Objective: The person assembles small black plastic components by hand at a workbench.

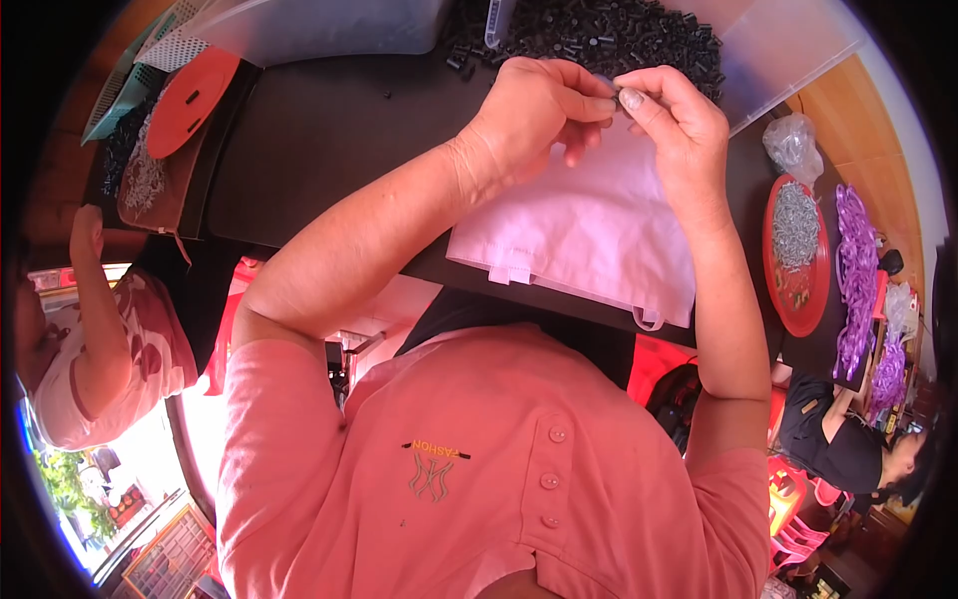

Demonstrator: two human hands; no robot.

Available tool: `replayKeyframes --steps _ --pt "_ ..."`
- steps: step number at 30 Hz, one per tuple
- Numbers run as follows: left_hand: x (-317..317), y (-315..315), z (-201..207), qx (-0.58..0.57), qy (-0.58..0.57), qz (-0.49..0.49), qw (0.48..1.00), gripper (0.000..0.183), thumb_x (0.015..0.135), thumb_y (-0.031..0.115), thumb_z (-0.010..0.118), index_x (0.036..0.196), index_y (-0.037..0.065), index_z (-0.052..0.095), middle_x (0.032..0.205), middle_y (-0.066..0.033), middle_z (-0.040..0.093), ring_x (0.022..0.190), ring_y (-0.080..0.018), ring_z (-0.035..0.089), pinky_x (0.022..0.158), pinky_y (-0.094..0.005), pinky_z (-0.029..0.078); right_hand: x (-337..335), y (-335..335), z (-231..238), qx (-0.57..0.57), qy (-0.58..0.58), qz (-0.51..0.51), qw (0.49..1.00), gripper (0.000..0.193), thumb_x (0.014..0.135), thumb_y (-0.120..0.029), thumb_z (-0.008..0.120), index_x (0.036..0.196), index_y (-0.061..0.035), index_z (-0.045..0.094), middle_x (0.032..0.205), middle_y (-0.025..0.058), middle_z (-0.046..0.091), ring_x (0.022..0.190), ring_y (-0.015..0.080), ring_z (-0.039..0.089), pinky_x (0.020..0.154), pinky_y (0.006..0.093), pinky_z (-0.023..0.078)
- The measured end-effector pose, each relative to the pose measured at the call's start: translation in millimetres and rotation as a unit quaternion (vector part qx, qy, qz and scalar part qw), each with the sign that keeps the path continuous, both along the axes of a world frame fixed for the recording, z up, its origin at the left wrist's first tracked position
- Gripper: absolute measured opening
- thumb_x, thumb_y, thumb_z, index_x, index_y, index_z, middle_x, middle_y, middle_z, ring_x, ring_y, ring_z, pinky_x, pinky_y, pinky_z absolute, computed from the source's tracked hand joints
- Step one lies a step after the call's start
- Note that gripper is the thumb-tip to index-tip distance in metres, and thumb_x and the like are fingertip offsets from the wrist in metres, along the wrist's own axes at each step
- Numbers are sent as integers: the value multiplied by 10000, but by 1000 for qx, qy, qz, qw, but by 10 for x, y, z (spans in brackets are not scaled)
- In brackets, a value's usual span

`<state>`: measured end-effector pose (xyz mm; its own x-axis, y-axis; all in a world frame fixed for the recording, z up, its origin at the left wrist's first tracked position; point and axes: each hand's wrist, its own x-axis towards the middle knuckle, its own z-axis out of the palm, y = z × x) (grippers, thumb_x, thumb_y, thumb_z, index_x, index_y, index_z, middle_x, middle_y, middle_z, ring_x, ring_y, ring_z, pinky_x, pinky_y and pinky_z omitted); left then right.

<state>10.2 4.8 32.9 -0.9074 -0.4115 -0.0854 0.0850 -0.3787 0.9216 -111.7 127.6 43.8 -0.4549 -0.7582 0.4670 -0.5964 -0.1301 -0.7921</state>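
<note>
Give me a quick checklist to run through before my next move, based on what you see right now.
1. Hands together: ok, the left hand and right hand meet.
2. Grip on a part: cannot tell, the hands hide most of whatever is between them.
3. Supply of black pieces: ok, a pile lies just beyond the hands.
4. All pieces gathered: not ok, a stray dark bit lies on the dark table.
5. Pink cloth below the hands: ok, spread out.
6. Red tray on the right stocked: ok, silvery pieces are heaped in it.
</note>
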Motion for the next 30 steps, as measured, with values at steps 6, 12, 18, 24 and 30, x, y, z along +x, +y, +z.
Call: replayKeyframes --steps 6,12,18,24,30 --pt "3 1 -21 31 9 -1 999 125 887 28 608 965 -69 611 794 -124 628 624 -171 591 484 -282 447 4 10 -51 -13 16 6 1000 107 866 -10 620 969 3 643 819 19 623 690 68 540 594 223 446" --pt "-27 -43 -32 52 34 12 998 127 890 39 613 970 -59 624 875 -134 644 726 -200 626 635 -317 522 111 -27 -75 -41 159 -28 986 335 712 9 705 1028 -35 601 807 21 551 663 123 561 599 264 489" --pt "-35 27 -32 43 35 -10 998 140 891 55 627 971 -58 641 898 -124 655 788 -205 638 682 -337 535 83 -70 -143 -100 299 -108 943 333 630 25 700 926 -73 581 773 43 533 636 175 575 535 296 485" --pt "-33 26 -45 9 35 -18 999 116 880 38 636 932 -65 651 874 -127 654 734 -203 633 633 -322 530 73 -51 -140 -101 320 -90 938 329 626 31 693 919 -66 580 745 39 533 602 167 569 518 298 479" --pt "20 18 16 15 44 -38 998 123 877 39 642 935 -69 644 864 -133 654 704 -201 630 601 -317 523 63 -2 -141 -109 250 -37 961 313 662 36 695 941 -43 577 663 22 513 525 116 502 475 255 437"
